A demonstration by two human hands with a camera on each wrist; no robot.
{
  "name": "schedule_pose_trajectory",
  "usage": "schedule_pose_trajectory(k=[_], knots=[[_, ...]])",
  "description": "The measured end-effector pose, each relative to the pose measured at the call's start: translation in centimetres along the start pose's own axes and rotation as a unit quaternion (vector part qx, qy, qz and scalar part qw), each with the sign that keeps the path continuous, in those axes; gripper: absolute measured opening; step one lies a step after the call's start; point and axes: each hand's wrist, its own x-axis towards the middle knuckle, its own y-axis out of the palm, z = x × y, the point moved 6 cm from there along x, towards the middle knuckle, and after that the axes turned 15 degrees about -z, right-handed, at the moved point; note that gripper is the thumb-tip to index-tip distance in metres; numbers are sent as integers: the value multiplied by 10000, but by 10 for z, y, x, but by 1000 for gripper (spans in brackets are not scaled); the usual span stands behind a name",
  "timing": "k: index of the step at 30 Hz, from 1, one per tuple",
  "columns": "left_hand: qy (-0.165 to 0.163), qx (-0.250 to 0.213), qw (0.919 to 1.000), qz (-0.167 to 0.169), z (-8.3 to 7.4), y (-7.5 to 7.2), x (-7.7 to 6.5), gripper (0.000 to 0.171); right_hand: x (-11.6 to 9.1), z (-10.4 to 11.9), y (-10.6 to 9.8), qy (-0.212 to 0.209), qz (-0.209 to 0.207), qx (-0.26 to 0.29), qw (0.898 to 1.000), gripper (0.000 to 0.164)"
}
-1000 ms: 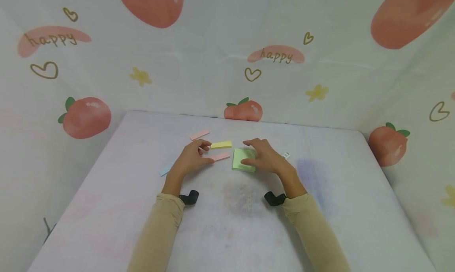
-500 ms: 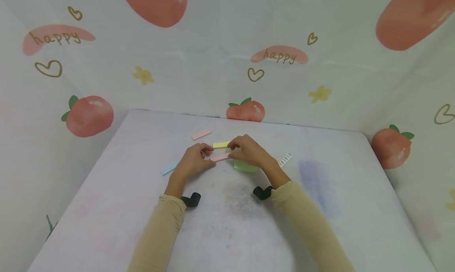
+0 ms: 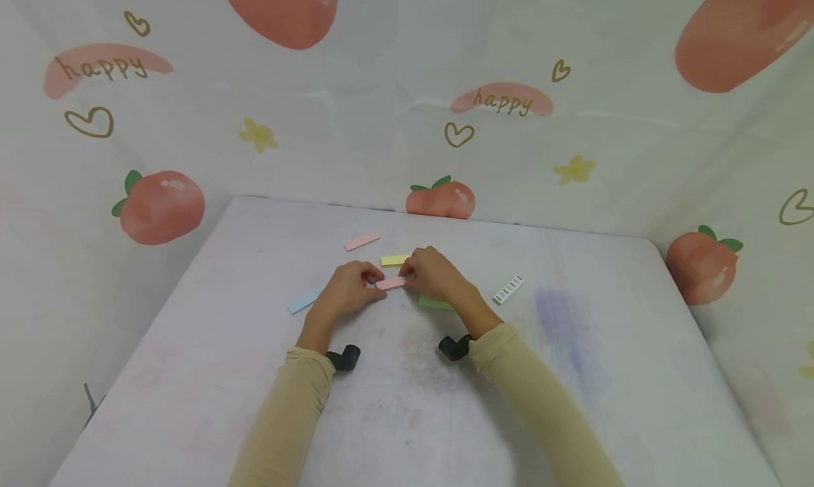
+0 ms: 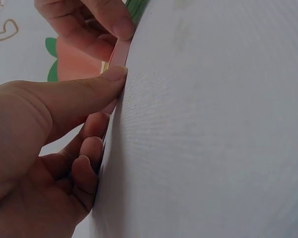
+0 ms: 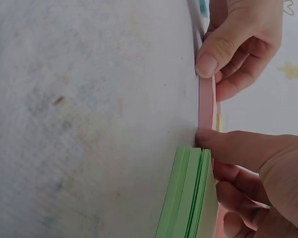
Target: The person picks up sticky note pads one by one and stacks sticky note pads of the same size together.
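A narrow pink sticky-note pad (image 3: 391,283) lies on the table between my two hands. My left hand (image 3: 348,288) pinches its left end, thumb along the near edge and fingers behind, as the left wrist view shows. At its right end my right hand (image 3: 435,273) pinches it too, with the thumb (image 5: 228,144) on the near edge in the right wrist view. A square green sticky-note stack (image 5: 185,196) sits just under the right hand, mostly covered in the head view. Right behind the pink pad is a narrow yellow pad (image 3: 392,261), partly hidden by the right fingers.
Another narrow pink pad (image 3: 362,242) lies farther back. A blue strip (image 3: 304,300) is left of the left hand, partly covered by it. To the right lies a white strip with dark marks (image 3: 508,290). A printed cloth (image 3: 356,133) hangs behind the white table (image 3: 407,416).
My right hand has moved left from over the green stack to the right end of the pink pad and taken hold. The white marked strip is uncovered. My left hand stays almost in place.
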Motion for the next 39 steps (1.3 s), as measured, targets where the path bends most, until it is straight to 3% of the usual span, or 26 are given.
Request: schedule_pose_trajectory(k=[6, 13, 21, 28, 33, 39], knots=[[134, 190, 9997, 21, -1, 2, 1, 22, -3, 4, -1, -114, -78, -297, 9995, 16], [148, 134, 9997, -130, -2, 3, -1, 24, -9, 2, -3, -60, -295, -105, 9995, 20], [301, -457, 9975, -445, -12, -4, 1, 23, -16, -10, -17, 75, -953, 728, 9928, 22], [309, -982, 9925, -659, -21, -3, 6, 25, -23, -18, -32, 33, -1595, 1288, 9787, 39], [177, -1312, 9893, -611, -23, 1, 8, 26, -25, -23, -36, 101, -1643, 1498, 9749, 47], [165, -1388, 9887, -533, -27, 3, 8, 25, -27, -30, -35, 178, -1581, 1603, 9742, 49]])
